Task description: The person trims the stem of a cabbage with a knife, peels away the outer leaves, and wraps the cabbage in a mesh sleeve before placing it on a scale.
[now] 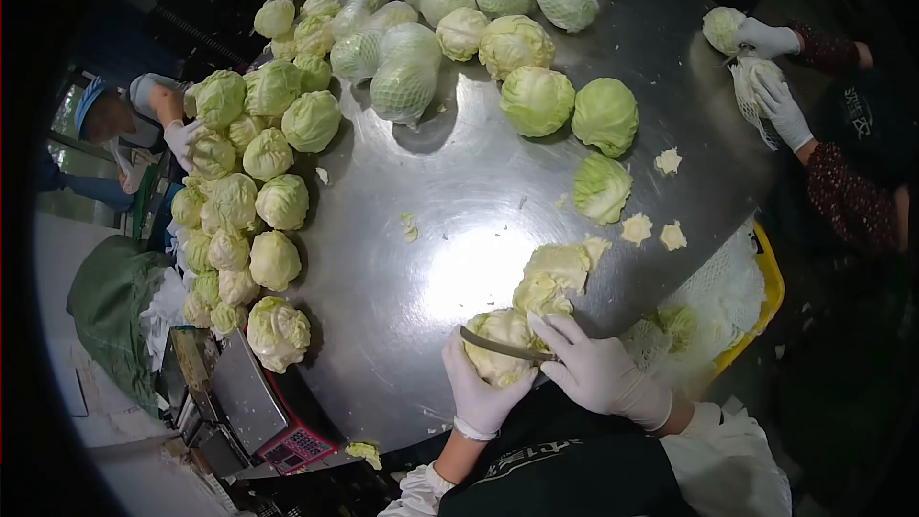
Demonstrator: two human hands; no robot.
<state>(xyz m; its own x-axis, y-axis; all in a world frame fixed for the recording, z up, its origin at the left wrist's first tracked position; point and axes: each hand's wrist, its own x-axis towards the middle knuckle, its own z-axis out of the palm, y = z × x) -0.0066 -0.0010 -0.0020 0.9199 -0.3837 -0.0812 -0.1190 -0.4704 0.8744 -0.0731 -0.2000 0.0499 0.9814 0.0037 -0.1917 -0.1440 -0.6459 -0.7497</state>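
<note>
White-gloved left grip (481, 400) cupping round wrinkled cabbage (500, 328), right grip (605, 375) clasping curved metal knife (505, 349)

the cabbage (502, 326) is pale yellow-green, the gloves (610, 377) plain white.

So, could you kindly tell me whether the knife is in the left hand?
No, the right hand holds the knife, while the left hand cups the cabbage.

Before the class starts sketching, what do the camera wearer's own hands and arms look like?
The left hand and right hand both wear thin, close-fitting white gloves, with no markings visible. Loose white sleeves sit higher up, leaving a bare gap between sleeve and glove on each side.
</note>
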